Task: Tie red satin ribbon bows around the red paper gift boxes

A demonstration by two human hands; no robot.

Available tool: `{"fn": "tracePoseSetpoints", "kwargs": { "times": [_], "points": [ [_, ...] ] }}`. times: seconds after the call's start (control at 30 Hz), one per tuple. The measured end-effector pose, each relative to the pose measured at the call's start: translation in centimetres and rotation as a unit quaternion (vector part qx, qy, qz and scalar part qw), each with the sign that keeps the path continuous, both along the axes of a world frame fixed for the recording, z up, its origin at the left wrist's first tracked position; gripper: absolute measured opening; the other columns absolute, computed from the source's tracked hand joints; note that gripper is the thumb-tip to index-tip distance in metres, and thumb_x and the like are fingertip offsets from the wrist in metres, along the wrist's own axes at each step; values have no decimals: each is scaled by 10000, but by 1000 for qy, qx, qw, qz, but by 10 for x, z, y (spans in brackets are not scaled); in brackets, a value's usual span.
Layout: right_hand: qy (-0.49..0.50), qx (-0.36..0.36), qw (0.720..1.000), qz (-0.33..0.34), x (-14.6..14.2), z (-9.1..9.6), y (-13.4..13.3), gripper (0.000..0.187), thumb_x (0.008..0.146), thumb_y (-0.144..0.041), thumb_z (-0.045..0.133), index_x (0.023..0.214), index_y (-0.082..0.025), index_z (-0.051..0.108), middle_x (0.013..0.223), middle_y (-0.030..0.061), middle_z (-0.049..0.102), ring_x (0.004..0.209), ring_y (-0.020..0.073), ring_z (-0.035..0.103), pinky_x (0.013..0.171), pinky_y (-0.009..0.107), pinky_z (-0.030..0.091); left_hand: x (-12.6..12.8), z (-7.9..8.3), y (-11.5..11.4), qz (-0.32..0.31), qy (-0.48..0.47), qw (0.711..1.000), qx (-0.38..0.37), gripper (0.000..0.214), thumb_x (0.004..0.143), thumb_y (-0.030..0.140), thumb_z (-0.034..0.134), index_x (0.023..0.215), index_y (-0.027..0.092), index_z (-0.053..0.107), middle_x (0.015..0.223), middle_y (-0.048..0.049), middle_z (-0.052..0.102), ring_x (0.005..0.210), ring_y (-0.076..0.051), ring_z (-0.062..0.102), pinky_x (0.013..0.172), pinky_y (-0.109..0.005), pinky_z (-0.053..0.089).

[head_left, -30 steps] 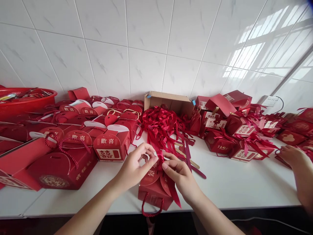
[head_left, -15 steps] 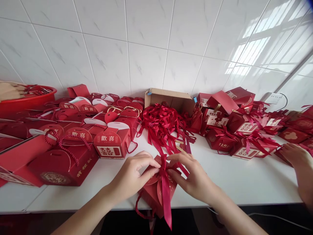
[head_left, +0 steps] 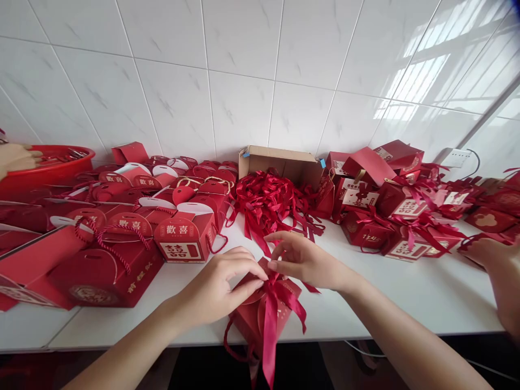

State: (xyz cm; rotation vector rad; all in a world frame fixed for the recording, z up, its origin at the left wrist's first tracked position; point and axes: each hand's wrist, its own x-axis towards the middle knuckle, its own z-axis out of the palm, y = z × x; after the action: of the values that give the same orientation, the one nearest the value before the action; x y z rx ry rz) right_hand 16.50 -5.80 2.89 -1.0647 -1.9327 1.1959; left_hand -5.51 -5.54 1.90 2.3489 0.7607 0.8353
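Observation:
A red gift box (head_left: 247,319) sits at the table's front edge with a twisted red cord handle hanging at its left. On its top lies a red satin ribbon (head_left: 270,330), gathered at a knot, with one long tail hanging down the front and a shorter end at the right. My left hand (head_left: 221,284) pinches the ribbon at the knot between thumb and forefinger. Just above and right of the knot is my right hand (head_left: 304,260), its fingers curved and apart, with nothing visible between them.
Behind the box, a pile of loose red ribbons (head_left: 268,197) spills from a cardboard box (head_left: 284,157). Red boxes (head_left: 184,238) crowd the left; ribboned boxes (head_left: 406,241) stand right. Other people's hands show at right (head_left: 493,271) and by a red basin (head_left: 60,168).
My right hand has let go of the ribbon at the knot's right and moved up and left. A ribbon end now drapes over the box's right side. My left hand keeps its pinch.

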Motion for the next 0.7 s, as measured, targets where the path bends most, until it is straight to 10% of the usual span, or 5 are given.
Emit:
{"fn": "tracePoseSetpoints", "kwargs": {
  "times": [0.17,0.4,0.7],
  "points": [
    [-8,165,983,77,4,-2,-2,181,921,-214,549,1093,-195,601,855,30,620,770,130,581,692,259,487,-5,12,1,-1,42,999,10,129,877,184,575,917,239,684,872,-1,676,864,-156,617,885,-301,464],
    [-167,396,893,135,8,-11,-14,301,954,-141,464,1146,-188,691,956,109,607,806,165,568,659,264,488,-8,19,9,-8,108,994,12,186,852,139,564,945,251,680,935,-6,693,886,-174,626,871,-295,463],
    [-167,387,896,138,11,-24,-14,315,958,-167,460,1135,-229,712,948,100,561,770,152,528,627,250,476,-15,22,16,-9,121,992,-28,184,808,143,546,953,233,616,973,-15,666,923,-185,597,870,-286,453]
  ]
}}
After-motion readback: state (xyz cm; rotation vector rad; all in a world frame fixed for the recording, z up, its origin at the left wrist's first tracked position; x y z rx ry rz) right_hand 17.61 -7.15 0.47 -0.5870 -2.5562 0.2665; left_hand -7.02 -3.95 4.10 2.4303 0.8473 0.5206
